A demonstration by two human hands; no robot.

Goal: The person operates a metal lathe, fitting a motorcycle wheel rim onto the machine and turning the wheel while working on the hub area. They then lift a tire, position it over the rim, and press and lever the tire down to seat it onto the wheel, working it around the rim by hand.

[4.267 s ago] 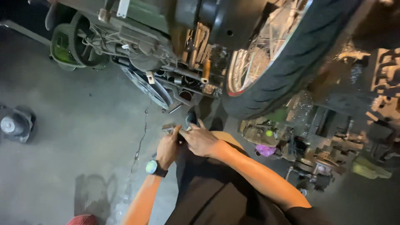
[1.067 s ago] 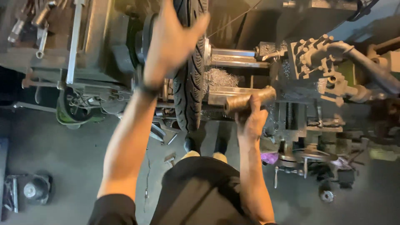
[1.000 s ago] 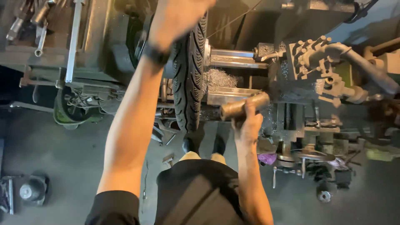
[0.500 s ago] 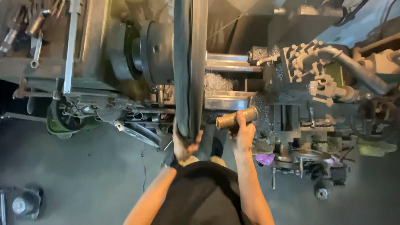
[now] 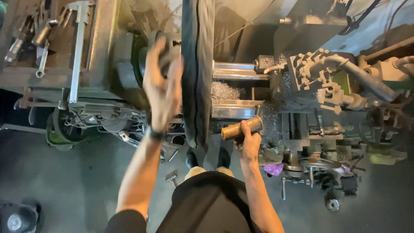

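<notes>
So the right hand [image 5: 249, 144] has a short brass-coloured metal cylinder [image 5: 242, 127], fingers wrapped round its near end so the rest sticks out up and to the left, towards the tyre. It's held low, just in front of the lathe's chip tray [image 5: 235, 110], so looks like it's just parked there, out of the way, while the other hand is busy.

The left hand [image 5: 161, 86] is up high with the fingers spread, palm flat, just beside the left face of the black tyre [image 5: 197, 69]. It holds nothing, and I can't tell if it's actually touching the rubber or just close. The tyre stands upright, edge-on to the camera, right between the two arms, with a pair of dark shoes [image 5: 206, 159] at its foot on the floor.

Behind all that is the lathe [image 5: 319, 82], with a heap of metal swarf [image 5: 224, 91] in the tray. A long steel ruler [image 5: 76, 47] and a few spanners [image 5: 41, 47] sit on the machine top at the far left. Loose bits of metal lie on the concrete floor [image 5: 77, 185].
</notes>
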